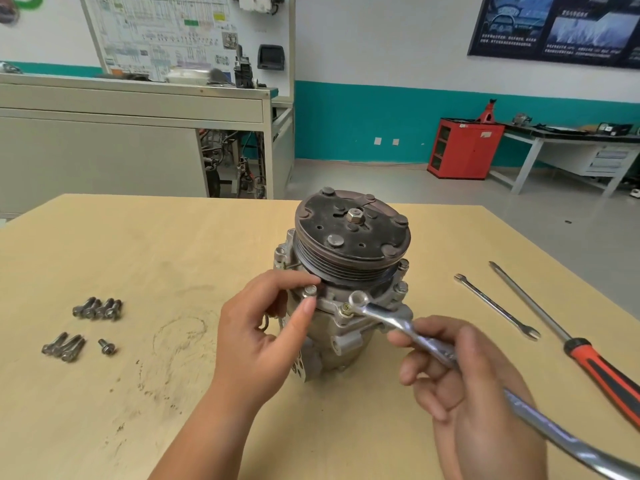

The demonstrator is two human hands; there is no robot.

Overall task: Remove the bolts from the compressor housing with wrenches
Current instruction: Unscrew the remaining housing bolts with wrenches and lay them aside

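Observation:
A grey compressor housing point(341, 336) stands upright on the wooden table, its dark pulley point(351, 237) on top. My left hand point(263, 334) pinches a bolt head point(309, 291) at the housing's front flange between thumb and forefinger. My right hand point(464, 379) grips a long chrome ring wrench point(391, 318); its ring end hovers just above another flange bolt point(345, 308). More bolts point(401, 288) sit in the flange on the right side.
Removed bolts lie in two clusters at the left, one point(98, 309) above the other point(65, 347), with a single short bolt point(105, 346) beside them. A combination wrench point(497, 306) and a red-handled screwdriver point(568, 337) lie to the right. Table edge point(568, 268) runs along the right.

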